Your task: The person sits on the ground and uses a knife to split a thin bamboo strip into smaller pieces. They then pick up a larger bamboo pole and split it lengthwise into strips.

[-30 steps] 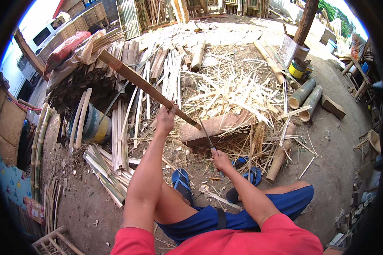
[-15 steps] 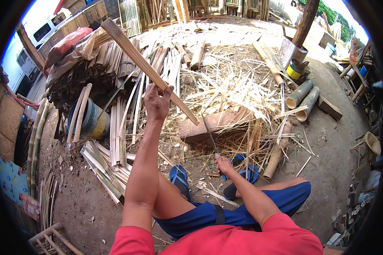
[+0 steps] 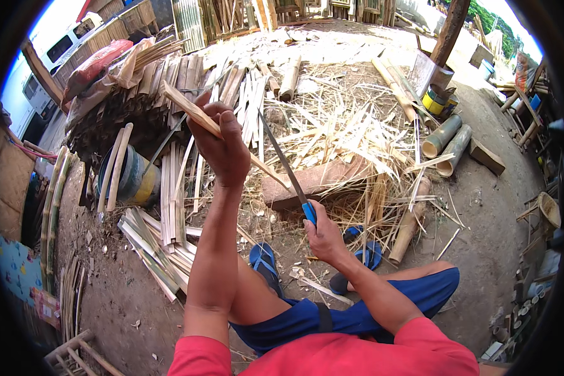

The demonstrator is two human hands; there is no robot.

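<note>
Block: the reddish-brown wooden block (image 3: 316, 183) lies on the ground before the seated person, partly strewn with shavings.
Left hand: the left hand (image 3: 222, 145), raised to the left of the block, pinches a pale bamboo strip (image 3: 189, 108) between thumb and fingers.
Strip: it slants, its upper end well up and left of the block, its lower tip by the block's left part; I cannot tell whether the tip touches wood.
Right hand: the right hand (image 3: 325, 234), on the person's side of the block, is curled round the blue handle of a knife (image 3: 279, 148).
Knife: its long blade points up and leftward past the block's left part, just beside the strip's tip; contact I cannot make out.
Shavings: a heap of pale shavings (image 3: 341, 138) spreads beyond the block and spills over its right end.
Bucket: a dark bucket with a yellow patch (image 3: 146, 185) stands well left of the block.
Tubes: two cut bamboo tubes (image 3: 455, 151) lie to the block's right, side by side.
Sandals: blue sandals (image 3: 264, 258) show on the person's side of the block.
</note>
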